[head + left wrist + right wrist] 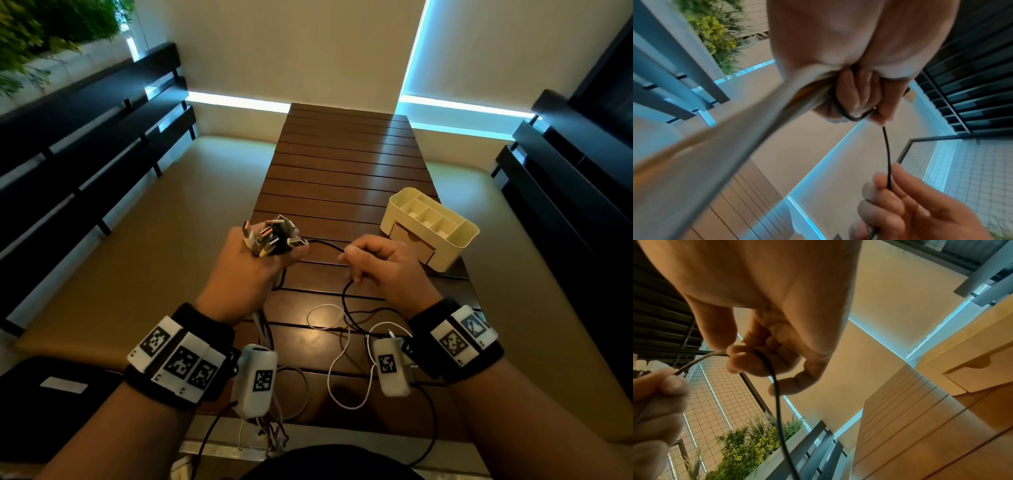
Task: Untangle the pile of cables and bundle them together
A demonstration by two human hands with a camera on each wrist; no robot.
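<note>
The left hand (253, 270) is held up over the brown slatted surface (346, 178). Its grip is tight around a bunch of cables (270, 236). The plug ends stick up out of the top of the fist, and the rest of the cables hang down below it toward the near edge.

One thin black cable (325, 244) runs from the bunch across to the right hand (387, 263). The right grip pinches this cable between the thumb and the first finger, and the other fingers are curled in. Below the pinch, the black cable drops down in a curve to the surface. The left wrist view shows the black cable (888, 155) stretched between the two hands, with a small loop by the left fingers (857, 95). The right wrist view shows it (777, 402) hanging down past the right fingers (748, 360).

A loose white cable (342, 359) lies in loops on the surface near the person, with dark cable crossing it.

A cream box (459, 236) with little sections and a drawer stands on the surface, just beside the right hand on its far right side.
</note>
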